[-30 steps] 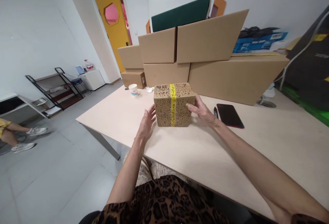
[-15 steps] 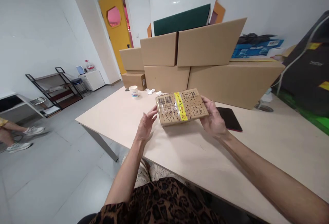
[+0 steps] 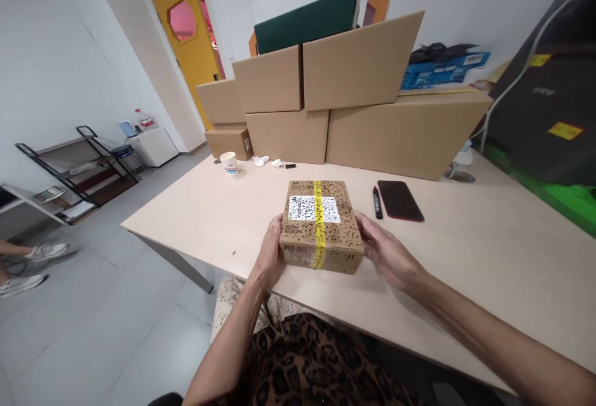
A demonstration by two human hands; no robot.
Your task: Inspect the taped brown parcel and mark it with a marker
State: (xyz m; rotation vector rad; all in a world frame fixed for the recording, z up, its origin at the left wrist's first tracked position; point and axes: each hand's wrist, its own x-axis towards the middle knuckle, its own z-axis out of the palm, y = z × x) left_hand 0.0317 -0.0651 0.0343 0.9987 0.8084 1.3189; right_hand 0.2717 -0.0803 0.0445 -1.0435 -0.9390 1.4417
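Box point(image 3: 321, 225) now flat on desk point(image 3: 465, 257), label up; left hand point(image 3: 271, 249) and right hand point(image 3: 385, 252) fingers grip its sides.

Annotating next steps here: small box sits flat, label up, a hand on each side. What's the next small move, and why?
Probably free the right hand and reach for the black marker beside the phone. The box lies flat near the table edge, its white label facing up and yellow tape intact; the left hand alone could steady it.
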